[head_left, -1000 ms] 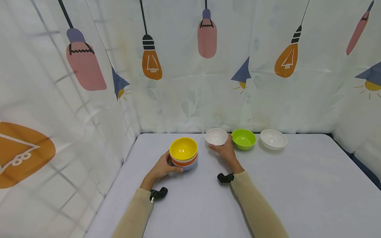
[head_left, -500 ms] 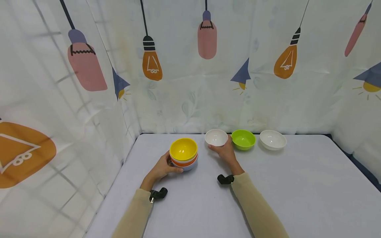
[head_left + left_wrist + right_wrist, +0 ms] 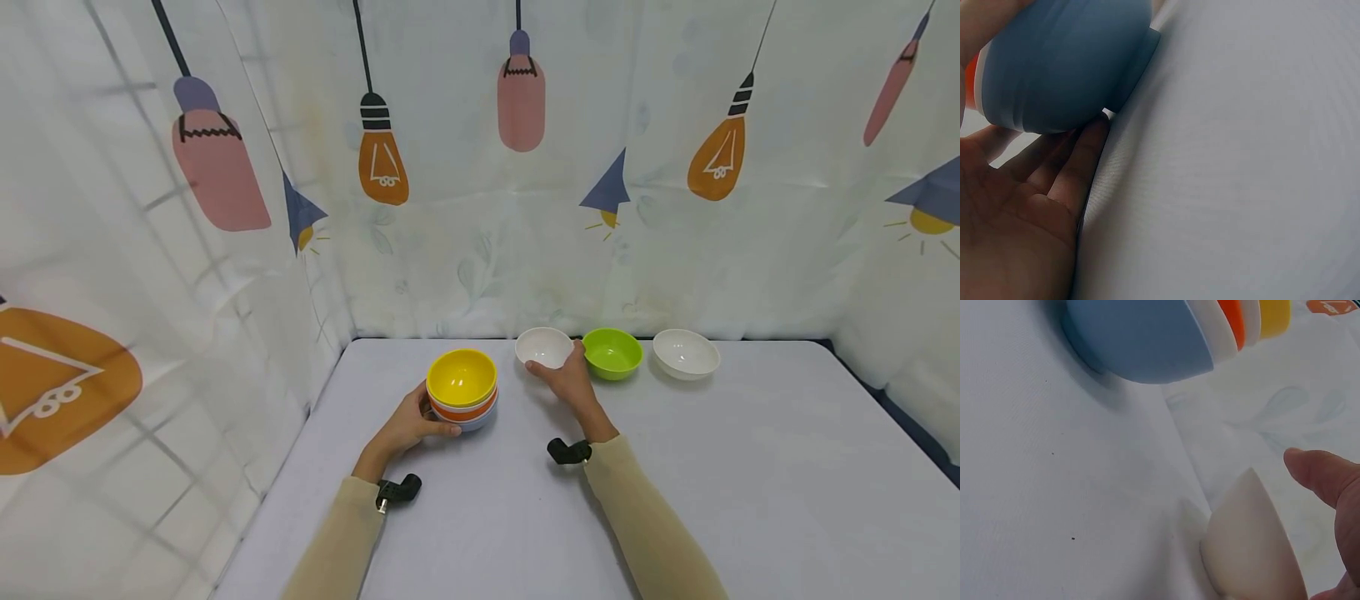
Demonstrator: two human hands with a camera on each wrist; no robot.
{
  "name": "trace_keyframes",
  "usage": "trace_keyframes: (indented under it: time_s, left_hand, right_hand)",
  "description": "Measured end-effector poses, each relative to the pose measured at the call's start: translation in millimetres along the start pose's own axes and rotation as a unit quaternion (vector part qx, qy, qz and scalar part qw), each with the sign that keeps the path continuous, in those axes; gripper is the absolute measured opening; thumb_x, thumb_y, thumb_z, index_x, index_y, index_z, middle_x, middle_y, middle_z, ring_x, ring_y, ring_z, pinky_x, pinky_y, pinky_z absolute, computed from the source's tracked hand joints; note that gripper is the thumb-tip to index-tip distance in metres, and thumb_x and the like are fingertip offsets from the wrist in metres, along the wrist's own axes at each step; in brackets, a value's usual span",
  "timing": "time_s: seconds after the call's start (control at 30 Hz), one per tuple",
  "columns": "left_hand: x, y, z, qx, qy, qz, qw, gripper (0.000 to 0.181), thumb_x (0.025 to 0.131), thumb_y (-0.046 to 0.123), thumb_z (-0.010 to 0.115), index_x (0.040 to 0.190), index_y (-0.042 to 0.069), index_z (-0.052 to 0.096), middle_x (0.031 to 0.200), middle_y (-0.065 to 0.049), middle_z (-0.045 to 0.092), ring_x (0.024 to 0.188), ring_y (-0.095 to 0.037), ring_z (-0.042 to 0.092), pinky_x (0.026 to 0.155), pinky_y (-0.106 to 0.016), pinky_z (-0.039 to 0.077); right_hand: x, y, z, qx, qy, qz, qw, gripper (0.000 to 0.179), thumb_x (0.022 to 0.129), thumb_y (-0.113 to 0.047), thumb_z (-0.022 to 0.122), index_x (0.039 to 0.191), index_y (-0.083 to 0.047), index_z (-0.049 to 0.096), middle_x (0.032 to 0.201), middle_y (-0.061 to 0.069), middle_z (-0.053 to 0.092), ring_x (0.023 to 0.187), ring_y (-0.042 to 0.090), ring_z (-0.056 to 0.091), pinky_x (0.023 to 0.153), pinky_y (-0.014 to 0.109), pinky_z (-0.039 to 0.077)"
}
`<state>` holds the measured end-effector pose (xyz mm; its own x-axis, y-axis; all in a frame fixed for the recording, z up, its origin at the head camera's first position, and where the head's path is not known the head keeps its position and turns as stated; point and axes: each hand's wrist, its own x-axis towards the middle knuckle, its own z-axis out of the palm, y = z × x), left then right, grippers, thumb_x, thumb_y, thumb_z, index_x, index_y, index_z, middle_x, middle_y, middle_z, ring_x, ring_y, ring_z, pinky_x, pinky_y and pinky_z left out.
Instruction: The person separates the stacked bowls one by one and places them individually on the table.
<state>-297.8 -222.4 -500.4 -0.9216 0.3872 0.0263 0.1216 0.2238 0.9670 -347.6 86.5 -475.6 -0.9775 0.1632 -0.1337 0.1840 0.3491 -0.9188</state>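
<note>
In the head view, my left hand (image 3: 405, 425) grips a stack of nested bowls from its left side. A yellow bowl (image 3: 461, 377) tops the stack, with orange and white layers below it. The light blue bowl (image 3: 1066, 62) is at the bottom on the table, with fingers around its side in the left wrist view. My right hand (image 3: 572, 382) is at the right side of a small white bowl (image 3: 542, 346). Its thumb (image 3: 1319, 472) stands apart from this bowl's rim in the right wrist view. The other right fingers are mostly hidden.
A green bowl (image 3: 612, 354) stands just right of my right hand, and a wider white bowl (image 3: 686, 354) is beyond it. The bowls stand near the back edge of the white-covered table (image 3: 480, 533). A patterned curtain (image 3: 450, 250) hangs behind and to the left.
My right thumb has risen slightly relative to the small white bowl. The head view has tilted up a little. My left hand and the stack look unmoved.
</note>
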Motion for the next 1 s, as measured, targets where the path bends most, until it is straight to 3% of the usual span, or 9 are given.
trace_keyframes:
  time_s: [0.23, 0.47, 0.63, 0.87, 1.0]
  left_hand:
    - [0.9, 0.0, -0.4, 0.003, -0.002, 0.007, 1.0, 0.096, 0.077, 0.016, 0.091, 0.156, 0.021, 0.036, 0.155, -0.005, 0.048, 0.142, -0.032, 0.047, 0.123, -0.055, 0.034]
    - [0.9, 2.4, -0.4, 0.004, 0.002, 0.003, 1.0, 0.097, 0.077, 0.016, 0.091, 0.156, 0.022, 0.036, 0.155, -0.004, 0.048, 0.144, -0.031, 0.046, 0.123, -0.055, 0.033]
    - [1.1, 0.7, -0.7, 0.005, 0.001, 0.002, 1.0, 0.097, 0.077, 0.016, 0.091, 0.157, 0.022, 0.035, 0.156, -0.005, 0.047, 0.144, -0.032, 0.046, 0.123, -0.055, 0.033]
    - [2.3, -2.2, -1.0, -0.001, 0.0, 0.006, 1.0, 0.098, 0.076, 0.015, 0.092, 0.156, 0.021, 0.036, 0.155, -0.005, 0.048, 0.143, -0.032, 0.047, 0.123, -0.055, 0.034]
    - [2.3, -2.8, -0.4, 0.0, 0.002, 0.005, 1.0, 0.097, 0.076, 0.015, 0.092, 0.156, 0.021, 0.036, 0.154, -0.005, 0.049, 0.142, -0.031, 0.048, 0.122, -0.054, 0.035]
  right_hand:
    - [-4.8, -11.6, -3.8, -0.021, 0.008, 0.01, 0.9997, 0.118, 0.086, -0.035, 0.082, 0.162, -0.008, -0.003, 0.165, 0.024, 0.018, 0.149, 0.044, 0.03, 0.123, 0.058, 0.032]
    - [-15.6, -30.3, -6.7, -0.073, 0.034, -0.03, 0.9962, 0.113, 0.087, -0.034, 0.081, 0.162, -0.003, 0.003, 0.165, 0.025, 0.018, 0.149, 0.045, 0.026, 0.122, 0.061, 0.031]
    - [-27.7, -44.4, -9.0, -0.072, 0.027, -0.058, 0.9954, 0.108, 0.087, -0.029, 0.081, 0.162, -0.006, 0.008, 0.165, 0.023, 0.02, 0.149, 0.043, 0.028, 0.121, 0.061, 0.033]
    - [-39.4, -53.3, -11.8, -0.055, -0.041, -0.111, 0.9914, 0.093, 0.09, -0.031, 0.079, 0.16, -0.011, 0.021, 0.163, 0.016, 0.03, 0.145, 0.039, 0.041, 0.12, 0.055, 0.039]
    - [-43.6, -53.1, -10.8, -0.055, -0.105, -0.161, 0.9798, 0.084, 0.092, -0.028, 0.077, 0.158, -0.014, 0.027, 0.162, 0.013, 0.03, 0.142, 0.038, 0.045, 0.116, 0.053, 0.044]
